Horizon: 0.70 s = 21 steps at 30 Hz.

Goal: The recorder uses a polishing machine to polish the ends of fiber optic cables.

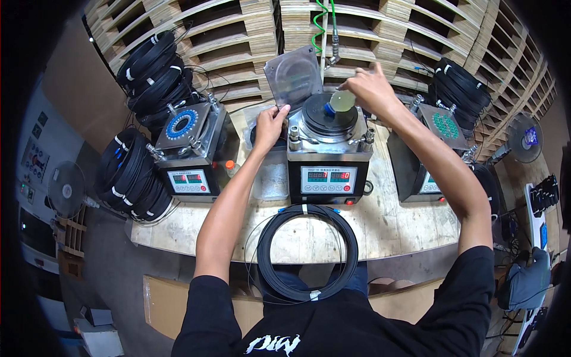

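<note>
My right hand [370, 89] grips a small squeeze bottle [342, 101] of pale yellowish liquid. The bottle is tipped, its blue cap [329, 109] down over the black round disc [321, 122] of the middle polishing machine [327, 172]. Left of the disc, my left hand [270, 126] is closed at the lower edge of a tilted, translucent square plate [294, 77] with round marks on it. Its fingers are partly hidden, the thumb lying against the plate. A coil of black cable [267, 238] rests at the table's front edge and over my lap.
Two similar machines flank the middle one: the left [190, 143] bears a ring of blue parts, the right [443, 128] green ones. An orange-capped bottle [231, 166] and clear tub [270, 178] stand nearby. Cable coils [134, 178] are stacked alongside. A green air hose [319, 27] hangs behind.
</note>
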Each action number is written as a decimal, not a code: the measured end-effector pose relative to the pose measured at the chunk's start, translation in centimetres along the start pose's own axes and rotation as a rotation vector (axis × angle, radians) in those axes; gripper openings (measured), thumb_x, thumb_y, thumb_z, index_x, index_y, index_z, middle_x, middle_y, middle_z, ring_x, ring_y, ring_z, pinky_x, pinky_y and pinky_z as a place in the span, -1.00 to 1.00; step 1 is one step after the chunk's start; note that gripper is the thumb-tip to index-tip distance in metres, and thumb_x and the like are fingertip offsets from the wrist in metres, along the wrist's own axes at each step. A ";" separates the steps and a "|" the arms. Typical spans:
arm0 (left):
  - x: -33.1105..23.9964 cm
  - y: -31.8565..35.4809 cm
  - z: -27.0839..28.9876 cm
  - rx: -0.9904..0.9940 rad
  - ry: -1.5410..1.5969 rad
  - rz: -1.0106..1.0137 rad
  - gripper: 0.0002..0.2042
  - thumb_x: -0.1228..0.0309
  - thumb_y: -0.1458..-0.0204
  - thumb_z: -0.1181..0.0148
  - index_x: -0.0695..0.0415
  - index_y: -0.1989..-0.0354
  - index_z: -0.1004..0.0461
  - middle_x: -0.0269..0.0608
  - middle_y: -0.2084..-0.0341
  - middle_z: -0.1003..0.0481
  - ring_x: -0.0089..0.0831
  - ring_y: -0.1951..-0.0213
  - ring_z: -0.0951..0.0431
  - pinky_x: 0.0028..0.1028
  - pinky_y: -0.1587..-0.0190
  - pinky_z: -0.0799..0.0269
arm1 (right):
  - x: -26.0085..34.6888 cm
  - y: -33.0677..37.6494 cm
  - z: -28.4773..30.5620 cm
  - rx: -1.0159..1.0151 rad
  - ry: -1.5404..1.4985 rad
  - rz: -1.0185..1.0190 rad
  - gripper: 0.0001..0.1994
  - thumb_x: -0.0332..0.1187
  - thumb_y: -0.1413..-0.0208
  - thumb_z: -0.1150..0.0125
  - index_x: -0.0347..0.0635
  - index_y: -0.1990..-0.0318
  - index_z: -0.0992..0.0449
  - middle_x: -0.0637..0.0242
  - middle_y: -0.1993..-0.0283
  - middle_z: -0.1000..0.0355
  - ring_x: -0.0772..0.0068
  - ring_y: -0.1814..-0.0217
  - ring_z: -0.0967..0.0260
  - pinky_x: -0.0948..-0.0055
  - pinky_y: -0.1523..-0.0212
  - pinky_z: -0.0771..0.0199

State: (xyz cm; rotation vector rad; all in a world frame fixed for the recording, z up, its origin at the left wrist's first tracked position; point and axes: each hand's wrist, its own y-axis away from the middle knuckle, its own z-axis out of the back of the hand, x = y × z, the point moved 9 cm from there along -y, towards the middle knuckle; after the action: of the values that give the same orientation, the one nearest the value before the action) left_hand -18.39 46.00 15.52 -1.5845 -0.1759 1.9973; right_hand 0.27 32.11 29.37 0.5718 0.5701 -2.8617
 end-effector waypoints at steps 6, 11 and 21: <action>-0.7 -0.3 -1.5 0.038 -0.072 -0.007 -0.58 0.15 -0.19 -0.21 0.39 0.30 -0.57 -0.23 0.67 -0.45 -0.66 0.49 -0.34 -0.43 0.40 -0.32 | -7.1 8.9 -8.1 0.042 -0.877 -0.294 -0.31 -0.24 0.11 -0.55 -0.14 -0.22 -0.38 0.11 -0.10 -0.51 0.19 -0.14 -0.46 0.14 -0.14 -0.39; 1.0 -0.5 0.5 -0.002 -0.043 -0.049 -0.55 0.10 -0.20 -0.20 0.30 0.52 -0.48 -0.45 0.71 -0.24 -0.65 0.55 -0.16 -0.43 0.51 -0.11 | -6.3 18.1 -15.0 -0.217 -1.398 -0.782 -0.40 -0.35 0.05 -0.53 -0.23 -0.12 -0.32 0.23 0.00 -0.47 0.38 -0.06 -0.41 0.41 -0.13 -0.37; 1.1 -0.8 -1.0 0.018 -0.038 0.040 -0.51 0.13 -0.22 -0.21 0.20 0.66 -0.27 -0.54 0.70 -0.18 -0.69 0.56 -0.08 -0.48 0.55 0.01 | -0.8 29.3 -23.7 -0.316 -1.087 -1.007 -0.26 -0.22 0.14 -0.54 -0.23 -0.13 -0.18 -0.10 -0.06 -0.40 0.03 -0.13 -0.42 0.22 -0.14 -0.37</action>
State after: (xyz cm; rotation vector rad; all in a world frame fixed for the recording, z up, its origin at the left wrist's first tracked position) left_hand -17.34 46.95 14.66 -1.5512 -0.1413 2.0550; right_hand 15.85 14.92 -0.30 -1.6384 1.2194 -3.0352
